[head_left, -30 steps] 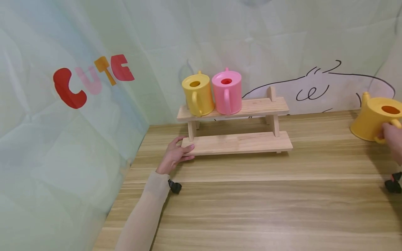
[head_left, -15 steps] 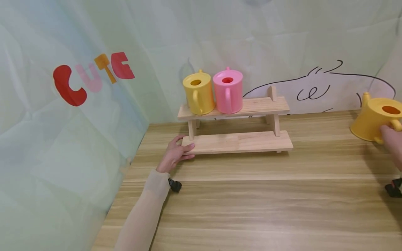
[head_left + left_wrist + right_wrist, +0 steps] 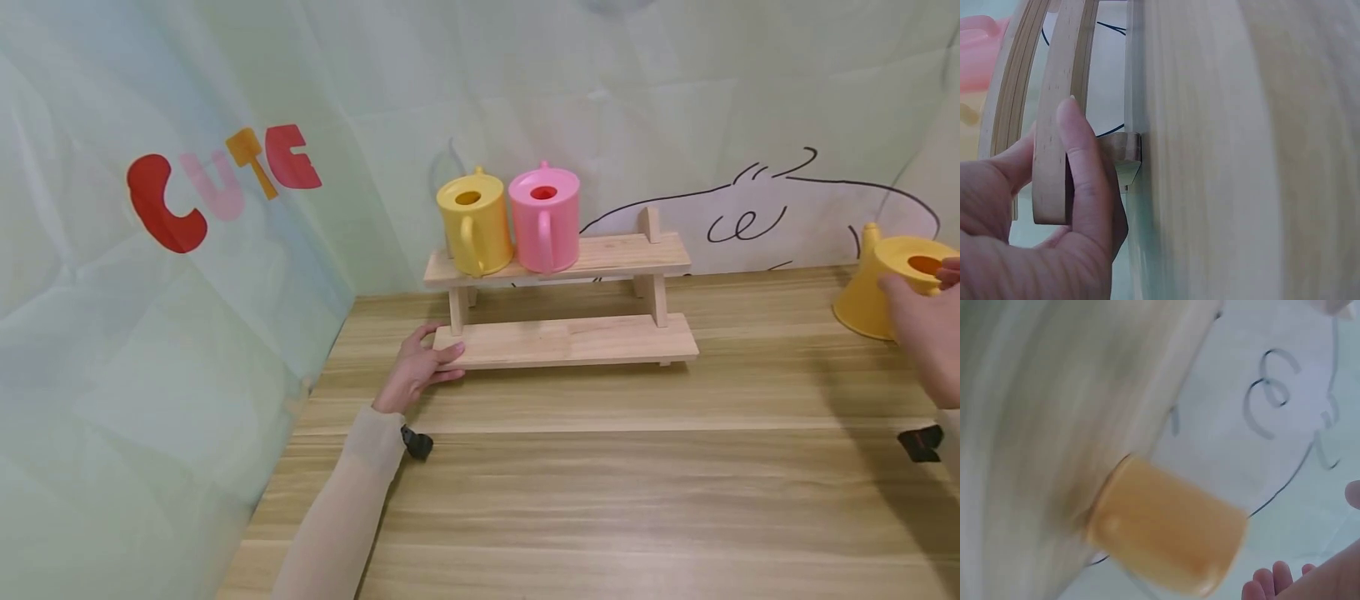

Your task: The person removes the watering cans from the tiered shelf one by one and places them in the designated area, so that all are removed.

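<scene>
My left hand (image 3: 414,367) grips the left end of the lower plank of a two-tier wooden shelf (image 3: 577,340); in the left wrist view, thumb and fingers (image 3: 1085,169) lie on both faces of that plank. A yellow watering can (image 3: 480,229) and a pink watering can (image 3: 555,233) stand side by side on the upper tier, handles toward me. At the far right, another yellow watering can (image 3: 862,292) stands on the table. My right hand (image 3: 926,333) is just in front of it, fingers apart from the can (image 3: 1166,525) in the right wrist view.
Wood-grain table (image 3: 600,500) runs in front of the shelf. A printed cloth backdrop (image 3: 525,75) rises behind and along the left side, with CUTE lettering. A small upright peg (image 3: 650,225) stands at the right end of the upper tier.
My right hand has let go of the yellow watering can at the right and lifted, its fingers spreading. That can stays about where it was. The left hand and shelf have not moved.
</scene>
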Action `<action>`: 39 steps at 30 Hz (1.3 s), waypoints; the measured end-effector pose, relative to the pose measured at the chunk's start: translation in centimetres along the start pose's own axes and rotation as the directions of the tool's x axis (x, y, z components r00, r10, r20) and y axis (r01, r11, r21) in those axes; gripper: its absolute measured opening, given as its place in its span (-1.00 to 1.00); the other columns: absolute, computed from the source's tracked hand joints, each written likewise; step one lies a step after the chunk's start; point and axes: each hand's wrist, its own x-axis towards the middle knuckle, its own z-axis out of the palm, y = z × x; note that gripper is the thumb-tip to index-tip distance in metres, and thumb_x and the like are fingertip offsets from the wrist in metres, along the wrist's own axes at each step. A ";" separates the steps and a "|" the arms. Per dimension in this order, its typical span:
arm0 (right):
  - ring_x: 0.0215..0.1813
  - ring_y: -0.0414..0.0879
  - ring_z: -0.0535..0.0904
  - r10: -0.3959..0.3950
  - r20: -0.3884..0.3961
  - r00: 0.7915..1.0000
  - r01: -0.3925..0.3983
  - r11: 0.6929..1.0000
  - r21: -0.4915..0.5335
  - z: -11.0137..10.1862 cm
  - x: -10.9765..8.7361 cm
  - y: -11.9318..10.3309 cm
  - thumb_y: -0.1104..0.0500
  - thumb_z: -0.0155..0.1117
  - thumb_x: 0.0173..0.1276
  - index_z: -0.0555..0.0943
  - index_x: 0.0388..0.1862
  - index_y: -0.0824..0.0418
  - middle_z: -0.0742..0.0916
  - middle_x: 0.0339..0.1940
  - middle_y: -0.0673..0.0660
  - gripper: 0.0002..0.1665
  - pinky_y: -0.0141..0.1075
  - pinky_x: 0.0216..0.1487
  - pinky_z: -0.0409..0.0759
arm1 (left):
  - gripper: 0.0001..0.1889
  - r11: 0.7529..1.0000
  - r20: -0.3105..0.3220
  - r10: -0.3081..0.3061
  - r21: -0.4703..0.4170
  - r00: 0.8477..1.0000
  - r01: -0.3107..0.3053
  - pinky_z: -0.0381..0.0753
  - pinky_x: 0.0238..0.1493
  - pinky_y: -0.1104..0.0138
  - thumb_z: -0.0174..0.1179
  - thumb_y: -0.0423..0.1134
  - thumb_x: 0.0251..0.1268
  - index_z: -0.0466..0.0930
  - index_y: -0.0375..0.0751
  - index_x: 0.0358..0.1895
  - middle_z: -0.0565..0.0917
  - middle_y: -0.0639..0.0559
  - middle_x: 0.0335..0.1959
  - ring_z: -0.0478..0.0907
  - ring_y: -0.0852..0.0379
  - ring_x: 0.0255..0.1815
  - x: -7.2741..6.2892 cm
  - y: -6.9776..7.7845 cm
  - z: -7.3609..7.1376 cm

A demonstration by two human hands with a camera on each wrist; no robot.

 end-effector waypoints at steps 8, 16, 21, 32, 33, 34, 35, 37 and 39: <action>0.00 -0.60 0.16 -0.158 0.060 0.986 0.151 0.983 0.100 1.6 -2.6 -2.7 -0.23 0.24 0.56 0.19 0.41 -0.36 0.26 -0.06 -0.52 -0.41 -0.57 0.29 0.34 | -0.18 1.000 0.007 0.003 -0.010 1.000 -0.003 0.92 -0.28 0.41 0.31 -0.39 0.58 0.09 -0.14 0.75 0.52 -0.18 0.12 0.77 0.24 -0.40 0.2 -0.1 0.1; 0.22 -0.37 0.37 -0.266 0.183 0.946 0.235 0.956 0.177 4.2 -6.2 -6.0 -0.34 0.21 0.61 0.27 0.60 -0.05 0.40 0.03 -0.45 -0.22 -0.51 0.17 0.43 | -0.15 1.000 0.005 0.002 -0.009 1.000 -0.002 0.92 -0.28 0.41 0.32 -0.39 0.57 0.06 -0.13 0.77 0.53 -0.20 0.12 0.78 0.23 -0.40 0.2 -0.2 0.1; 0.38 -0.12 0.38 -0.343 0.250 0.906 0.285 0.928 0.241 6.8 -8.7 -8.9 -0.33 0.21 0.63 0.24 0.66 0.11 0.46 0.16 -0.31 -0.13 -0.43 0.23 0.46 | -0.15 1.000 -0.001 0.006 -0.008 1.000 -0.006 0.92 -0.28 0.41 0.32 -0.39 0.57 0.05 -0.12 0.77 0.55 -0.19 0.08 0.79 0.23 -0.43 0.1 -0.1 -0.1; 0.32 -0.04 0.50 -0.505 0.366 0.782 0.370 0.848 0.379 11.8 -12.9 -13.8 -0.18 0.36 0.60 0.35 0.55 0.26 0.58 0.32 0.16 -0.19 -0.36 0.26 0.56 | -0.16 1.000 -0.003 0.006 -0.009 1.000 -0.006 0.91 -0.29 0.42 0.31 -0.40 0.57 0.06 -0.14 0.76 0.56 -0.17 0.04 0.79 0.24 -0.43 0.1 0.0 -0.1; 0.34 -0.02 0.51 -0.510 0.379 0.772 0.374 0.847 0.378 12.2 -13.2 -14.2 -0.18 0.36 0.59 0.35 0.55 0.25 0.58 0.35 0.20 -0.19 -0.33 0.27 0.57 | -0.16 1.000 -0.003 0.005 -0.011 1.000 -0.005 0.91 -0.29 0.42 0.31 -0.40 0.57 0.06 -0.14 0.76 0.55 -0.17 0.04 0.78 0.24 -0.43 0.1 0.0 -0.1; 0.35 0.02 0.52 -0.516 0.388 0.763 0.378 0.844 0.380 12.5 -13.4 -14.7 -0.18 0.37 0.59 0.35 0.55 0.25 0.58 0.36 0.23 -0.19 -0.31 0.27 0.58 | -0.15 1.000 -0.002 0.004 -0.010 1.000 -0.004 0.91 -0.29 0.42 0.31 -0.39 0.58 0.06 -0.14 0.77 0.56 -0.17 0.04 0.79 0.24 -0.43 0.1 0.0 -0.1; 0.36 0.04 0.53 -0.522 0.395 0.756 0.382 0.842 0.382 12.9 -13.6 -15.1 -0.17 0.38 0.58 0.36 0.55 0.24 0.58 0.37 0.24 -0.19 -0.30 0.25 0.60 | -0.15 1.000 -0.002 0.004 -0.008 1.000 -0.004 0.91 -0.29 0.42 0.31 -0.39 0.58 0.05 -0.13 0.77 0.56 -0.17 0.04 0.79 0.24 -0.43 0.1 -0.1 -0.1; 0.38 0.09 0.55 -0.537 0.405 0.740 0.390 0.834 0.391 13.6 -13.9 -16.0 -0.16 0.39 0.56 0.37 0.55 0.25 0.59 0.38 0.28 -0.18 -0.30 0.19 0.64 | -0.15 1.000 -0.003 0.004 -0.006 1.000 -0.004 0.91 -0.28 0.42 0.31 -0.39 0.58 0.06 -0.12 0.77 0.57 -0.16 0.03 0.79 0.24 -0.43 0.1 -0.1 0.0; 0.38 0.10 0.56 -0.545 0.416 0.728 0.394 0.829 0.397 14.2 -14.2 -16.8 -0.14 0.40 0.55 0.38 0.54 0.26 0.60 0.37 0.28 -0.19 -0.34 0.13 0.65 | -0.16 1.000 -0.005 0.003 -0.005 1.000 -0.003 0.92 -0.28 0.41 0.32 -0.38 0.58 0.07 -0.11 0.77 0.57 -0.16 0.02 0.80 0.23 -0.43 0.1 -0.1 0.0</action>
